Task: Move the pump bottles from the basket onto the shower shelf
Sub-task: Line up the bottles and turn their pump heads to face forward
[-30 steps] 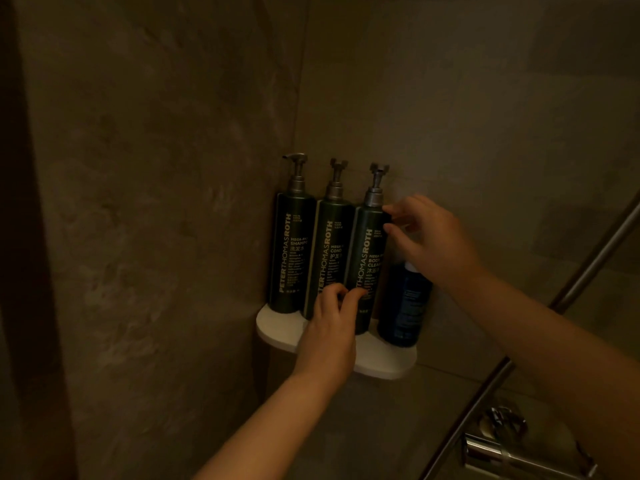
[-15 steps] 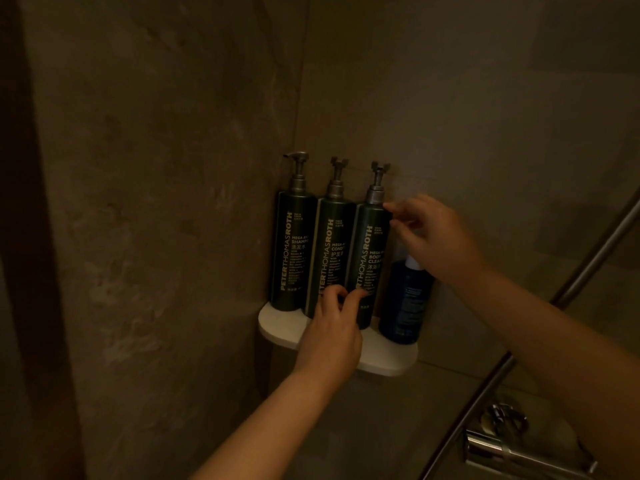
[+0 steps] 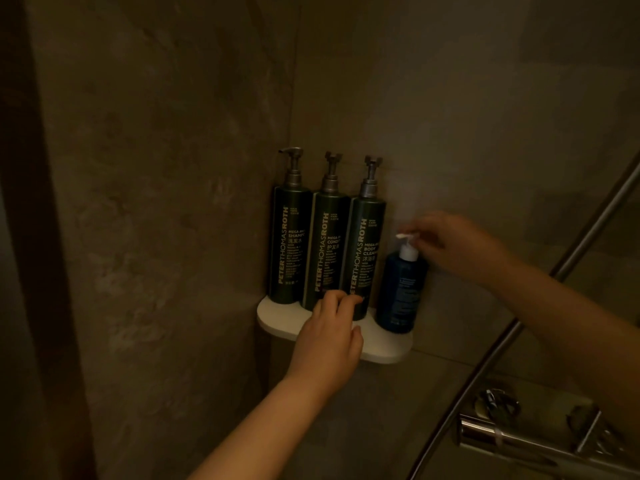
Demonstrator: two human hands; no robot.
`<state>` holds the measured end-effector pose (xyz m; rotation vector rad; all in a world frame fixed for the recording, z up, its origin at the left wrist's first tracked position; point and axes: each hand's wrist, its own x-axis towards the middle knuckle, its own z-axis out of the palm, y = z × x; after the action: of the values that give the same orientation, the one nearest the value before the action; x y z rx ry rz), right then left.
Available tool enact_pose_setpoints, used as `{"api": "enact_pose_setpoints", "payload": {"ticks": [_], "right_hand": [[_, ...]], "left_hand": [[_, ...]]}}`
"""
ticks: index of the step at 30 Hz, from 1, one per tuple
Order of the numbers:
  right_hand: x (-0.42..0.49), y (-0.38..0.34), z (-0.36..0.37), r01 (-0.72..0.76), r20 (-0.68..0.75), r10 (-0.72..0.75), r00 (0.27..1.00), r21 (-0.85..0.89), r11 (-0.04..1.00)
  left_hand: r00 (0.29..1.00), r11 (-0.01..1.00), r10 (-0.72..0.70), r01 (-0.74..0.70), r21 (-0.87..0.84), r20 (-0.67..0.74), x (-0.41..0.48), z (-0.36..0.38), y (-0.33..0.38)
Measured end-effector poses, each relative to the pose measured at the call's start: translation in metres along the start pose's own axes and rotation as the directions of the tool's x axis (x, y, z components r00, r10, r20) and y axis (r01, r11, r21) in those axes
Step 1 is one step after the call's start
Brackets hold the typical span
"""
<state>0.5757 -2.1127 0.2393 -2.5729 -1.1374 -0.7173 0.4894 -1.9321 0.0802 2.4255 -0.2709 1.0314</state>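
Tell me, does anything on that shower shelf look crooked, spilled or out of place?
Nothing spilled or tipped. Only the short blue bottle at the right end of the shelf stands out: smaller, with a white pump, beside three matching tall green bottles.
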Motion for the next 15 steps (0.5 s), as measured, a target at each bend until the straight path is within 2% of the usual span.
{"api": "enact_pose_setpoints", "payload": {"ticks": [9,15], "right_hand": [[-0.005,-0.015,-0.013,0.04,0.001,-0.04,0.999,-0.033,0.999],[-0.013,-0.034,-0.016,0.096,-0.011,-0.096,0.995,0.052,0.994]], "left_hand": [[0.999,0.995,-0.041,0.04,-0.09,-0.011,-0.007,0.003,0.01],[0.997,0.977,-0.083,0.08,-0.197,-0.005,-0.012,0.0,0.018]]}}
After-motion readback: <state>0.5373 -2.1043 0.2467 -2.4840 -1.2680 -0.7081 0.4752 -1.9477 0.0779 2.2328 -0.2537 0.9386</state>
